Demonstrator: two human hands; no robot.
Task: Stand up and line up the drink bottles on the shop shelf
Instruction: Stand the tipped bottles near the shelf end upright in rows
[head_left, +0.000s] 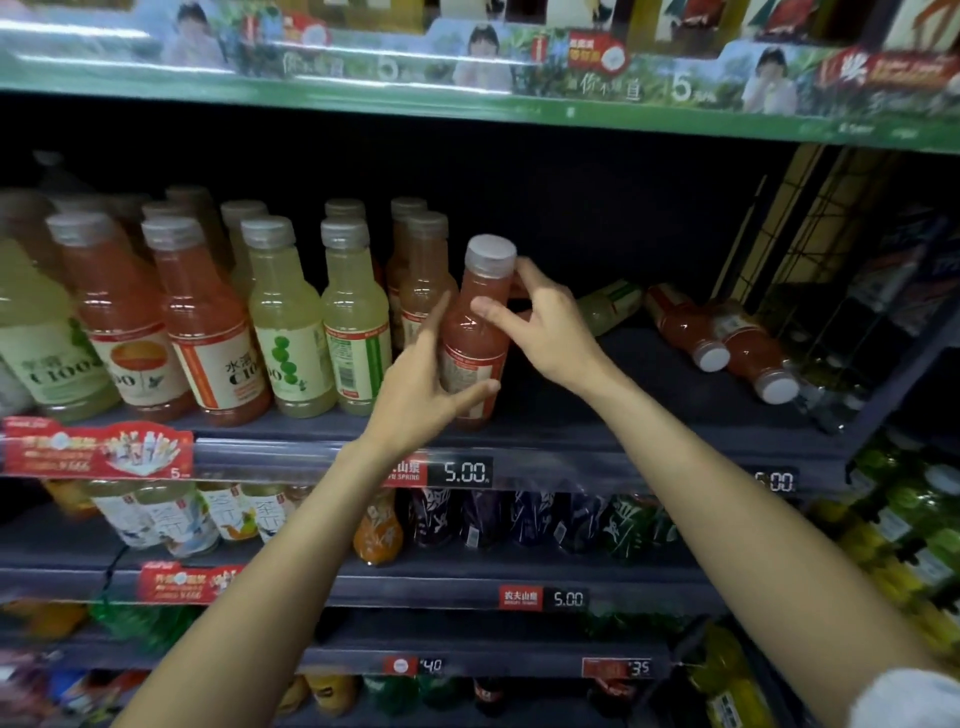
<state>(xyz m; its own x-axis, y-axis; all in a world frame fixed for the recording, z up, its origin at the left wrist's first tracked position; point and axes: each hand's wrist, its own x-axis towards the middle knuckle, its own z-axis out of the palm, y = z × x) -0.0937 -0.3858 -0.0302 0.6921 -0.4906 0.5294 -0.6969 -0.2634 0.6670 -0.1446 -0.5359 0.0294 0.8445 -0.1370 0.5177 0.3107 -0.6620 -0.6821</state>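
Note:
A pink drink bottle (475, 332) with a grey cap stands upright near the front of the dark shelf (597, 415). My left hand (423, 392) holds its lower body and label from the left. My right hand (540, 325) grips its shoulder from the right, thumb across the front. To its left stands a row of upright pink and pale yellow bottles (291, 322). On the right of the shelf lie two pink bottles (685, 327) (753, 353) on their sides, caps toward me, and a pale yellow bottle (610, 306) lies behind my right hand.
A green shelf edge (467, 104) with printed banners runs overhead. Price strips (462, 472) line the shelf front. Lower shelves hold more bottles (519, 519). A wire rack (841, 249) closes the right end, with green bottles (914, 525) beyond it.

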